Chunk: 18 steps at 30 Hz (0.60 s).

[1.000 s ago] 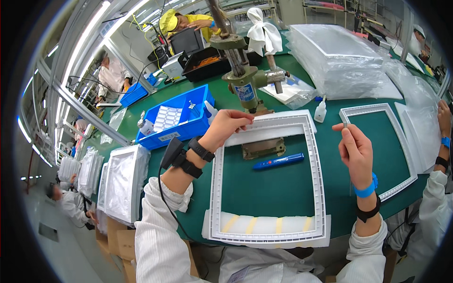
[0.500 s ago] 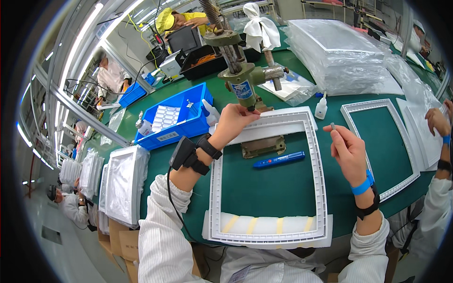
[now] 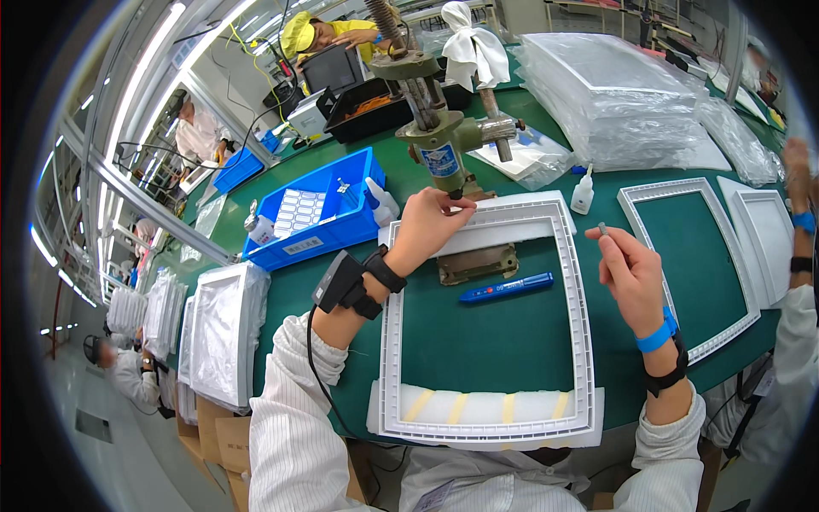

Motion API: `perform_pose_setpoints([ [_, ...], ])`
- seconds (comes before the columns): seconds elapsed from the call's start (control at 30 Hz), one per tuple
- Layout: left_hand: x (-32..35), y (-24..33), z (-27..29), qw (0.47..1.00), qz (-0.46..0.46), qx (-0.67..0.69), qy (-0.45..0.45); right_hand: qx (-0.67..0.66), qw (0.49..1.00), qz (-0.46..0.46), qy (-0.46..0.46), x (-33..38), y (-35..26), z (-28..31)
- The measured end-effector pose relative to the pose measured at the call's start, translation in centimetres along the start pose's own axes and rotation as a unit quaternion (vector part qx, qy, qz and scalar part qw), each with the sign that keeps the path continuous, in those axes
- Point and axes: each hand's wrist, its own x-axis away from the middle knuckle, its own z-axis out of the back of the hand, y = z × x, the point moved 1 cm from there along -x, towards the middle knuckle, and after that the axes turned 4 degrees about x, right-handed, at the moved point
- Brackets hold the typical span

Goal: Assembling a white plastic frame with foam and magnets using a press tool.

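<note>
A white rectangular plastic frame (image 3: 583, 341) lies on the green table in front of me, on white foam strips. My left hand (image 3: 429, 226) rests on the frame's far edge with its fingertips pinched at the tip of a metal press tool (image 3: 444, 136); a small black scanner (image 3: 339, 282) is strapped to that wrist. My right hand (image 3: 631, 277) is raised just right of the frame and pinches a small grey part (image 3: 602, 229) between its fingers. A blue pen-shaped tool (image 3: 506, 288) and a metal base plate (image 3: 477, 263) lie inside the frame.
A blue bin (image 3: 314, 213) with small white parts stands at the left. A second white frame (image 3: 693, 256) lies at the right, where another person's arm (image 3: 800, 222) reaches in. Bagged frames (image 3: 610, 85) are stacked at the back right, more (image 3: 223, 328) at the left. A small glue bottle (image 3: 583, 193) stands nearby.
My left hand has moved up along the frame's far edge to the tip of the press tool. My right hand has risen slightly, the small part still in it.
</note>
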Motion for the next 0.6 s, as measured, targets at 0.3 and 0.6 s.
perform_pose_setpoints([
  [0.3, 1.6, 1.0, 0.3, 0.979, -0.13, -0.155, -0.006, 0.008, 1.0, -0.006, 0.002, 0.0, -0.1, 0.1],
  [0.6, 1.7, 2.8, 1.6, 0.989, -0.043, -0.133, -0.053, 0.013, 1.0, -0.01, -0.004, 0.1, -0.1, -0.1],
])
